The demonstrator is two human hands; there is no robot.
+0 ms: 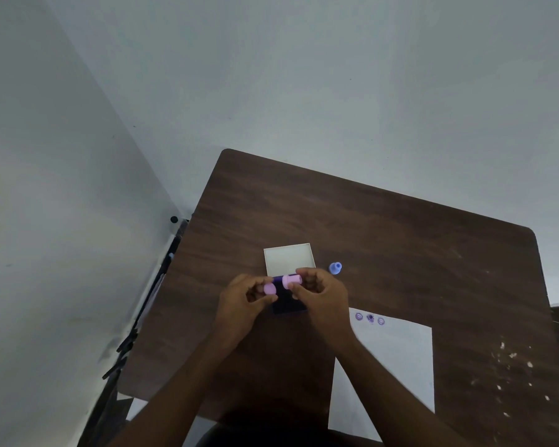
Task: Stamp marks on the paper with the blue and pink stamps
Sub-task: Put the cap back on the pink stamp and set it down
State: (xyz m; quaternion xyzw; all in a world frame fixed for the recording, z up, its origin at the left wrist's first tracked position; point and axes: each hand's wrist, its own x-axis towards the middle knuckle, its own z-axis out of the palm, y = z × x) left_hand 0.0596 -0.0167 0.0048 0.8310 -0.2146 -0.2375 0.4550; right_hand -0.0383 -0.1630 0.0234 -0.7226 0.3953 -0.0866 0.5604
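Observation:
My right hand [320, 293] grips the pink stamp [291, 280], held sideways over the dark ink pad [288, 306]. My left hand [244, 301] pinches a round pink cap [269, 289] just left of the stamp, a small gap apart. The blue stamp [335, 268] stands upright on the table to the right of the hands. The white paper [397, 359] lies at the front right, with three purple marks [370, 318] in a row near its far left corner. My right forearm covers part of the paper's left side.
A shallow white box lid [289, 258] lies just behind the ink pad. The brown table [384, 227] stands in a corner by grey walls, its left edge near a dark frame [149, 304]. White specks mark the table's right side.

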